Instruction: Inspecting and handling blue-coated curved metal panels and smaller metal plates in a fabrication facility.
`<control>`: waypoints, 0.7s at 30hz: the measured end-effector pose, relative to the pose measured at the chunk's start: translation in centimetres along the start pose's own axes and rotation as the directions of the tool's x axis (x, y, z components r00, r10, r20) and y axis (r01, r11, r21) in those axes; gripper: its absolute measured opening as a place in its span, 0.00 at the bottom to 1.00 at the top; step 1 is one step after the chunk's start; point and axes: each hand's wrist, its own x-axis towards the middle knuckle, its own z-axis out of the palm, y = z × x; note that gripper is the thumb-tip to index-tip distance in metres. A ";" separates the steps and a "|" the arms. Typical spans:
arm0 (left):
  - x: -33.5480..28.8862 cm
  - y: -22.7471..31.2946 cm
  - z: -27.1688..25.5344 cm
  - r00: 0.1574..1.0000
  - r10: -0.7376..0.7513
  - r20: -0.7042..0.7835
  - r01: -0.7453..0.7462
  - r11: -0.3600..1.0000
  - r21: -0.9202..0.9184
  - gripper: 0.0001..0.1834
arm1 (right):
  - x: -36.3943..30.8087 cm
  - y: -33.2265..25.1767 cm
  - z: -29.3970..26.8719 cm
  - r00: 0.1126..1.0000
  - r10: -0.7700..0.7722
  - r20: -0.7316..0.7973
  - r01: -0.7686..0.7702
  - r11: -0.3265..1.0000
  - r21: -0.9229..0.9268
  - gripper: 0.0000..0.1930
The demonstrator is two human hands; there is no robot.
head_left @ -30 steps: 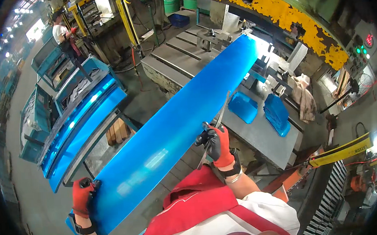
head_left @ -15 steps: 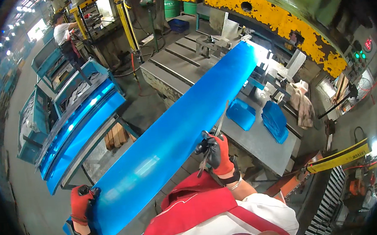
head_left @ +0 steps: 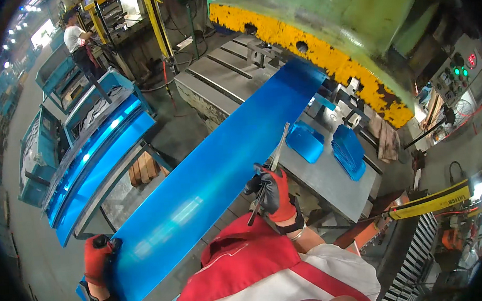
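A long, blue, glossy metal sheet (head_left: 213,158) stretches from the lower left up to the press, its far end hidden beneath the yellow-edged press ram (head_left: 312,53). My left hand (head_left: 99,260), in a red and black glove, is closed around the sheet's near left edge. Beside the sheet's right edge, my right hand (head_left: 276,191), gloved alike, is closed on a thin metal tool (head_left: 280,145) like long tongs, which points toward the press bed. Whether those fingers also touch the sheet, I cannot tell.
Small blue cut pieces (head_left: 348,151) lie stacked on the metal press bed (head_left: 333,186). More long blue sheets (head_left: 105,163) rest on a stand at the left, near teal bins (head_left: 40,150). A person (head_left: 80,47) stands at another machine. A yellow guard bar (head_left: 431,200) is at the right.
The press ram has come down over the sheet's far end, and the bright glare there is gone. Both hands keep their grip with only slight shifts.
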 end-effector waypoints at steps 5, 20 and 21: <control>0.6 -3.3 -0.6 0.999 -0.019 -0.026 0.020 0.999 0.048 0.06 | -0.1 0.1 -0.1 0.997 0.016 0.076 -0.021 0.997 0.071 0.17; 0.2 -5.9 2.5 0.997 -0.004 -0.083 -0.004 0.995 -0.096 0.09 | -0.1 0.3 -1.0 0.996 0.072 -0.056 -0.074 0.997 -0.037 0.05; 0.3 -5.5 2.8 0.999 0.003 -0.049 -0.005 0.999 -0.037 0.08 | -0.5 0.3 -0.9 0.948 0.133 -0.290 -0.152 0.987 -0.045 0.07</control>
